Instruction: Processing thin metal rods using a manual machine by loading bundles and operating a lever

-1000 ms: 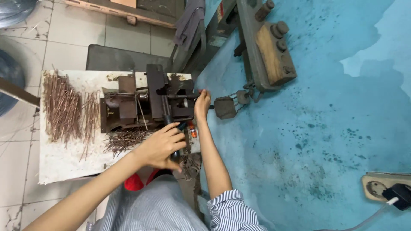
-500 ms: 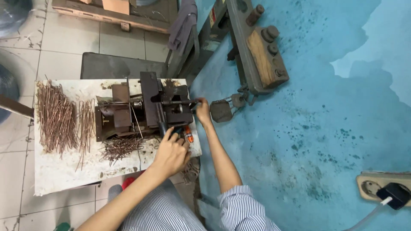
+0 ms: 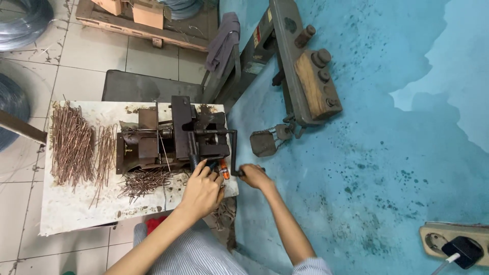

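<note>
**Both hands on a hand-cranked wire bender**

Nearest, striped sleeves [image 3: 204,257] at the bottom edge, forearms reaching up from them. Left hand [image 3: 202,191] curled narrow over the front edge of the white table [image 3: 71,211], fingertips on a dark lever [image 3: 193,155] of the bending machine [image 3: 170,137], just beside a small orange-tipped part [image 3: 223,169]. Right hand [image 3: 256,176] closed around the lower end of the crank handle [image 3: 234,153], off the table's right edge and over the blue floor [image 3: 387,168].

Just left of the left hand, a loose heap of short bent wire pieces [image 3: 145,182] on the tabletop. Farther left, two bundles of straight wire rods [image 3: 74,145] lying lengthwise, well apart from the hands.

Machine itself dark and rusty, standing at the table's middle, crank shaft jutting out to the right.

Beyond the crank, a small metal pedal [image 3: 265,142] on the floor, linked to a long grey press frame [image 3: 300,66] with a wooden block on top. Grey cloth [image 3: 224,38] draped over a bar behind the table. Farthest up, a wooden pallet [image 3: 137,28] with cardboard boxes, and wire coils [image 3: 23,25] at the upper left. Bottom right, a socket strip with a black plug [image 3: 458,247].
</note>
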